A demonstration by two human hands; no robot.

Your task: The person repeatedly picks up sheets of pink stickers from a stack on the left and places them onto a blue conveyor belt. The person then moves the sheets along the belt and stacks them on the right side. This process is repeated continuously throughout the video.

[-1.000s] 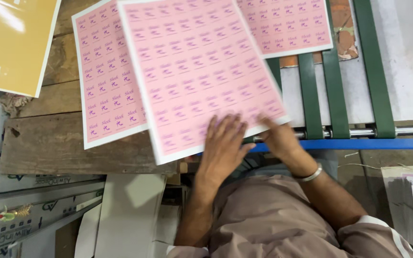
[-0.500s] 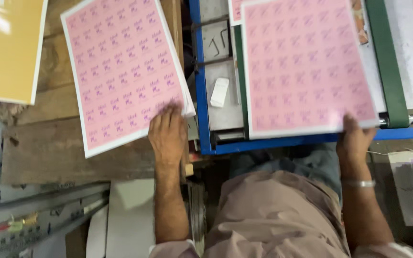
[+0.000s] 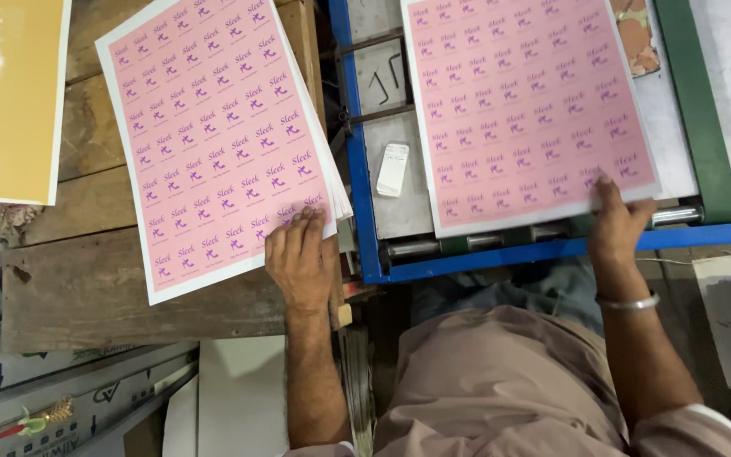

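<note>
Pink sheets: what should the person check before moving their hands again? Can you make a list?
1. Left hand rests on the bottom corner of the pink stack: ok.
2. Stack edges line up: not ok, the right side fans out a little.
3. Right hand touches the bottom edge of the single pink sheet: ok.
4. Single sheet lies flat on the blue-framed machine bed: ok.
5. Small white card lies apart from the sheet: ok.
6. Rollers turning: cannot tell.
</note>
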